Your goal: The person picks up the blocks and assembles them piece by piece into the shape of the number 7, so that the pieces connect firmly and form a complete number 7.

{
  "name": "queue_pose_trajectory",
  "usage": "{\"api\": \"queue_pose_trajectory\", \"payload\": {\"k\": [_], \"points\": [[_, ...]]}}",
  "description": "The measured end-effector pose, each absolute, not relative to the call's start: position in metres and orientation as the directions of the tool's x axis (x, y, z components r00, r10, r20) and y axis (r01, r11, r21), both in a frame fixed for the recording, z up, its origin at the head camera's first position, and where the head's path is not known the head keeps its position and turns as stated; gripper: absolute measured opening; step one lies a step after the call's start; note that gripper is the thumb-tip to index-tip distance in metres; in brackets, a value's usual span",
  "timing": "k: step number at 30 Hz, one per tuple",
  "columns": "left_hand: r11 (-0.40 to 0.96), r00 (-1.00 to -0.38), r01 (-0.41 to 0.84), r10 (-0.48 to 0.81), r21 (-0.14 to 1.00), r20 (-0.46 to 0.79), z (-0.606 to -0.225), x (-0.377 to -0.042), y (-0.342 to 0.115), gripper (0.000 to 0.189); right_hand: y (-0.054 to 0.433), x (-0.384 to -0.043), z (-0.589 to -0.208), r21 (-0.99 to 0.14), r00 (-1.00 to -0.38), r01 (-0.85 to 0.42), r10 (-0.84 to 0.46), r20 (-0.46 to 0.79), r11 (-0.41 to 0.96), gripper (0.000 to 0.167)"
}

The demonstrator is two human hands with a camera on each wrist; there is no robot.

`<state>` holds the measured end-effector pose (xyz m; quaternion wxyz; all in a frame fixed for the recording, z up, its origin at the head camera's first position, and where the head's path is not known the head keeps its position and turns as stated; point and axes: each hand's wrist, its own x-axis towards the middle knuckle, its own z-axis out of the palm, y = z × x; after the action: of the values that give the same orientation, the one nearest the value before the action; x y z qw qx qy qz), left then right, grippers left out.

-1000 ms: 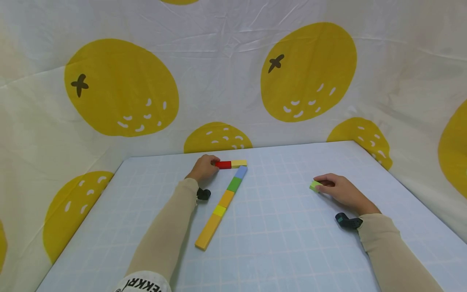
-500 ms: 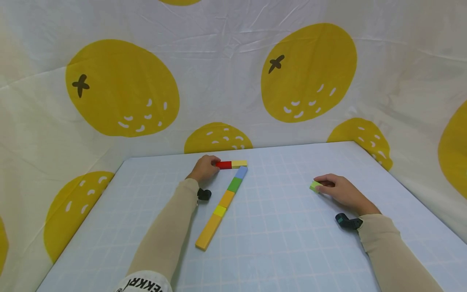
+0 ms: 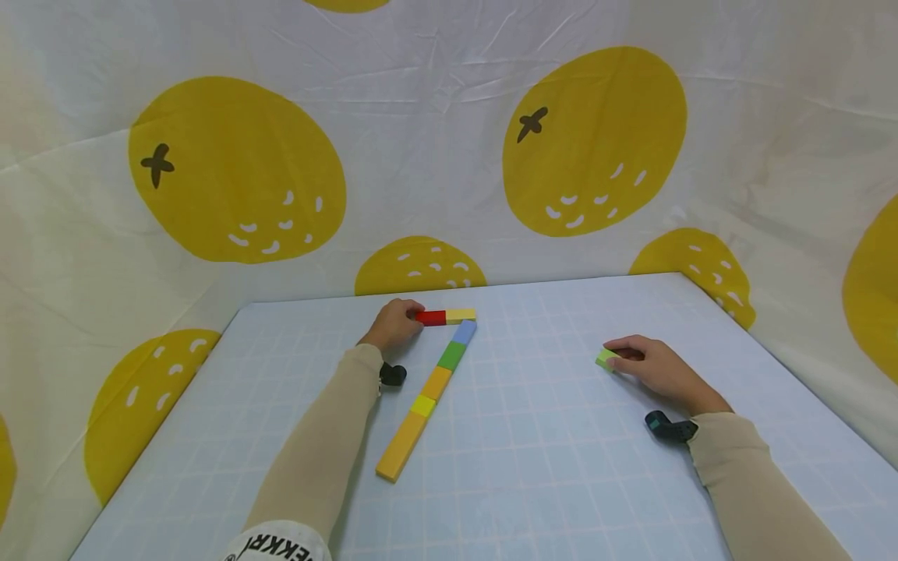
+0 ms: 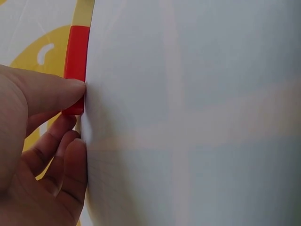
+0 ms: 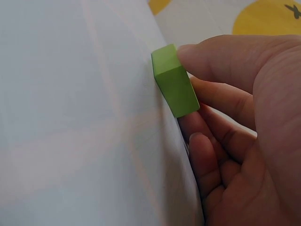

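At the far side of the table, my left hand [image 3: 394, 323] pinches the left end of a red block [image 3: 431, 318] between thumb and fingers. The red block [image 4: 76, 54] lies end to end with a pale yellow block [image 3: 461, 315]. Over on the right, my right hand [image 3: 652, 365] holds a small light green block [image 3: 606, 358] at the table surface. In the right wrist view the thumb rests on one end of that green block [image 5: 177, 87], with fingertips behind it. Between the hands runs a slanted row: a blue block [image 3: 464, 332], a green one [image 3: 451, 355] and several yellow-orange ones [image 3: 402, 446].
The table [image 3: 533, 467] wears a light blue checked cover. A white curtain [image 3: 421, 156] printed with large yellow fruit rises behind it and along both sides. Black wrist cameras [image 3: 669, 426] sit at the sleeve cuffs. The blue block's top lies just below the pale yellow block.
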<state>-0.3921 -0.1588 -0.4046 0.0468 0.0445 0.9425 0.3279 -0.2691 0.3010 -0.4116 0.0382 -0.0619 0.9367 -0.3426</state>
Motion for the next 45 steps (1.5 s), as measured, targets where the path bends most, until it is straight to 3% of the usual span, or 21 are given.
{"api": "queue_pose_trajectory", "payload": {"k": [10,35,45], "points": [[0.754,-0.993,0.019,0.091,0.656,-0.076,-0.403,-0.387,-0.163,0.047,0.3,-0.269,-0.412,-0.648,-0.99,-0.08,-0.138,-0.039,0.757,0.059],[0.691,-0.995,-0.039,0.04,0.722,-0.093,-0.408,-0.343,-0.197,0.036,0.303,-0.271,-0.415,-0.642,-0.986,-0.124,-0.166,-0.005,0.757,0.057],[0.68,-0.993,-0.039,0.052,0.732,-0.101,-0.41,-0.325,-0.212,0.036,0.305,-0.27,-0.415,-0.621,-0.976,-0.202,-0.208,0.064,0.758,0.052]]}}
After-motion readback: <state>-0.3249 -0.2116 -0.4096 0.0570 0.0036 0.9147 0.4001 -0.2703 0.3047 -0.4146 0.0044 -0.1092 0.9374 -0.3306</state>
